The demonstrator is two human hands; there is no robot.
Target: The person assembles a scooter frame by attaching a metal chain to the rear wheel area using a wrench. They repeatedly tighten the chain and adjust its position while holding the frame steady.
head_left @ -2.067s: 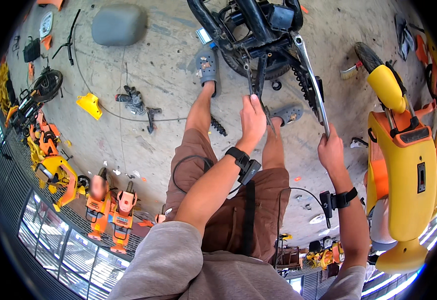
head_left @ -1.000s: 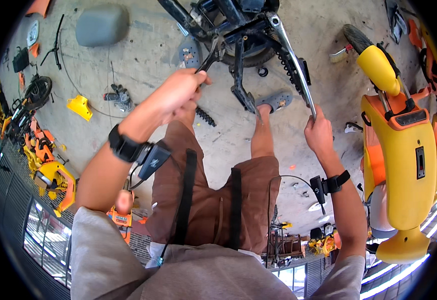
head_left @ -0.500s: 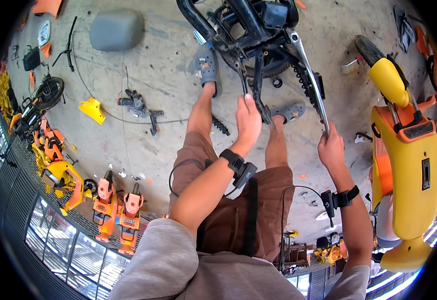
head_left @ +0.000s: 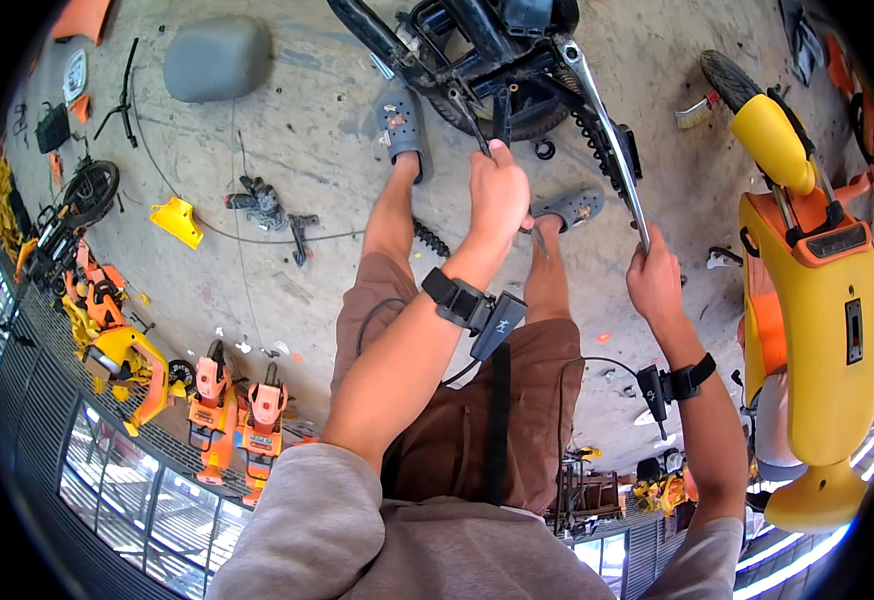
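Note:
A black vehicle frame with a wheel under it lies at the top of the view. My left hand is closed around a dark wrench, whose far end meets a joint on the frame's left side. Farther right, my right hand grips the lower end of a long silver wrench. Its head sits against the right side of the frame, beside a black spring-like part. My left hand hides the lower end of the dark wrench and part of a black bar hanging from the frame.
A grey seat, a yellow panel and a power tool lie on the concrete floor to the left. A brush lies right of the frame. A yellow and orange vehicle body stands close on the right.
My left hand has turned and shifted with the dark wrench, now covering much of the hanging black bar. The frame and silver wrench appear slightly farther left and up as the view shifted.

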